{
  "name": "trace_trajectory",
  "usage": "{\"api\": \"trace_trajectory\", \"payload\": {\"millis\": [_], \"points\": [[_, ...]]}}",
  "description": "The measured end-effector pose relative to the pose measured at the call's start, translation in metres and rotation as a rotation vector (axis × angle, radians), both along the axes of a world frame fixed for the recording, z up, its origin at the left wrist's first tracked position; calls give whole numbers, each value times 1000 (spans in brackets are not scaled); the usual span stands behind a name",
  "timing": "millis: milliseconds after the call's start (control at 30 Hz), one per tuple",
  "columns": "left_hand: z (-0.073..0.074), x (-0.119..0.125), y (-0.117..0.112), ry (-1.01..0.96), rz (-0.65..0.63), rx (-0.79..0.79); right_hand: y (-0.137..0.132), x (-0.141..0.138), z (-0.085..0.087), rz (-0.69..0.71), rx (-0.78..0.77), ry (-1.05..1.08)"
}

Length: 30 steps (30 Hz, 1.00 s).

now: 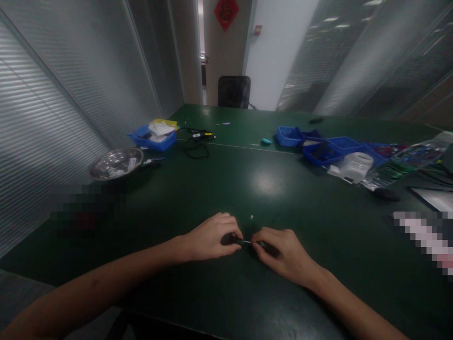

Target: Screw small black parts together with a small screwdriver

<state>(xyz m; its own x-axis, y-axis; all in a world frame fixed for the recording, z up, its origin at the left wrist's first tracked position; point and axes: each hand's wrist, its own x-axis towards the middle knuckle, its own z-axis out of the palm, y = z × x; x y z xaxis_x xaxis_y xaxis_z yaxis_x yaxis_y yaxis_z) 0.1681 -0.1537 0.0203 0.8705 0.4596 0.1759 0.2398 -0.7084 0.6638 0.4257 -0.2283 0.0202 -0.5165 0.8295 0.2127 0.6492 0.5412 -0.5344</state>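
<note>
My left hand [216, 237] is closed in a pinch on a small dark piece [239, 241] near the front of the green table [198, 293]. Facing it from the right, my right hand [283, 252] pinches the other side, where a dark end [262, 244] shows between the fingers. A thin, pale, straight shaft [247, 242] spans the short gap between the two sets of fingertips. Fingers hide most of what I hold, so its exact kind is unclear. Just beyond my hands lie a few tiny white bits [251, 217].
At the left stand a metal bowl [97, 171] with white items and a blue basket [164, 144]. A black cable [198, 156] lies behind. Rightward are blue bins [288, 137], a white device [356, 166], a clear plastic bag [399, 165] and a dark mouse-like object [386, 194].
</note>
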Motion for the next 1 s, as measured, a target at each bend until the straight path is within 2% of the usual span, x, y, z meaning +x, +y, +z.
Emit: {"api": "trace_trajectory", "payload": {"millis": [267, 500, 667, 767, 867, 1000], "points": [[0, 0, -1, 5, 5, -11, 1, -5, 0, 12, 47, 5], [2, -1, 0, 21, -4, -1, 2, -7, 5, 9, -35, 209], [7, -7, 6, 45, -144, 19, 2, -2, 5, -30, 6, 228], [11, -20, 24, 60, -183, -30, 2, 0, 5, -47, 13, 228], [9, -46, 59, 88, -26, -26, 1, 0, 7, -52, 3, 228], [-3, -105, 121, 135, 340, 101, 0, 1, 8, -54, -15, 230]]}}
